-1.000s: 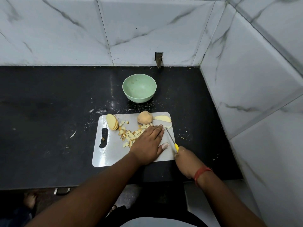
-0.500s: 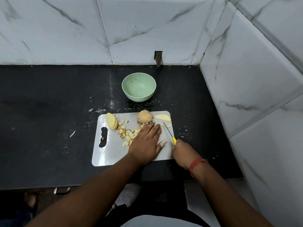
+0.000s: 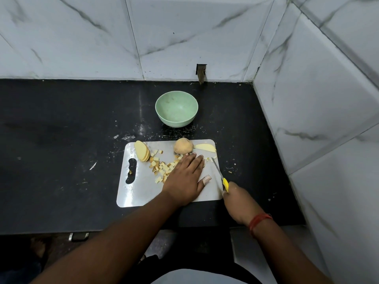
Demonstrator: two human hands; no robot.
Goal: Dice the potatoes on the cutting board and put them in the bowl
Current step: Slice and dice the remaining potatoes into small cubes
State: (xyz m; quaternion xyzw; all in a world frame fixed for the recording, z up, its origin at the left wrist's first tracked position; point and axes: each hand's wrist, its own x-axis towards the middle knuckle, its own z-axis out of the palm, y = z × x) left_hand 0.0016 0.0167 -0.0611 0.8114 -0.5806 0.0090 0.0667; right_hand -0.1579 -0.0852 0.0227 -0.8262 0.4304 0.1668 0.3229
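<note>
left hand point(image 3: 184, 177) hides some potato dice point(image 3: 162, 168) | knife point(image 3: 220, 175) handle mostly hidden

A black countertop point(image 3: 61, 140) sits in a corner, closed off by a marble-tiled wall point(image 3: 184, 37) at the back and another tiled wall point(image 3: 317, 99) on the right. The counter's left side lies open. A green bowl point(image 3: 176, 109) stands behind a white cutting board point(image 3: 143, 191), with bare counter between them. On the board's far edge, a stack of potato slices point(image 3: 142, 151), a potato half point(image 3: 183, 146) and a wedge point(image 3: 205, 147) line the way to the bowl, with a gap between the slices and the half. Diced pieces point(image 3: 162, 169) scatter mid-board.
</note>
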